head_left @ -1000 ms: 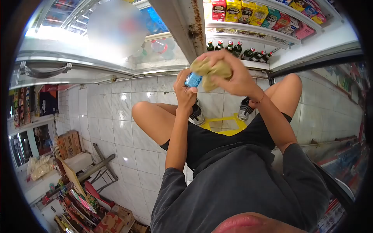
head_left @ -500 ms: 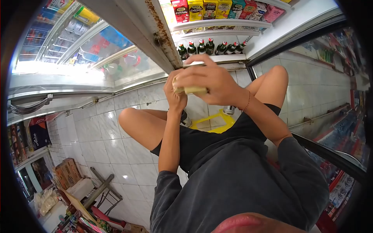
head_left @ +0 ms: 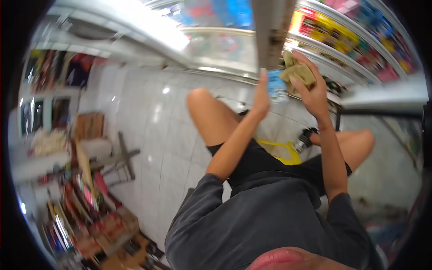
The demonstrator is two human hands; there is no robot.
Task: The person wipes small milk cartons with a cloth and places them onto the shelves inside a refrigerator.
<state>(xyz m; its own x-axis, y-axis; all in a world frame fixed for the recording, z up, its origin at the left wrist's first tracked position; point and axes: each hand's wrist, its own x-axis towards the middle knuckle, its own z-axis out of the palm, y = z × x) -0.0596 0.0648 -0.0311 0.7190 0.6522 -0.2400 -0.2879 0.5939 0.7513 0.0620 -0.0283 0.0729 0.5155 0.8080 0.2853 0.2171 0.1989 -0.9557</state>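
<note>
Tan cloth (head_left: 299,75), finger-clamped in our right hand (head_left: 317,96) right of the rusty post (head_left: 270,40), has come off the blue pack (head_left: 276,84), now in sight just below that post beside our left hand (head_left: 261,96), whose finger closure we can't tell.

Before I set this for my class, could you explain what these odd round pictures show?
There is no machine here, only a person's two bare hands. Everything is seen by one camera worn on the head, looking forward and down, so the person's dark shirt fills the lower middle. The left hand holds a small blue item, too blurred to identify. Beside it, the right hand holds a crumpled, olive-yellow cloth. A yellow object and a dark shoe show against the pale tiled floor. Blurred, colourful packs line the upper right.
</note>
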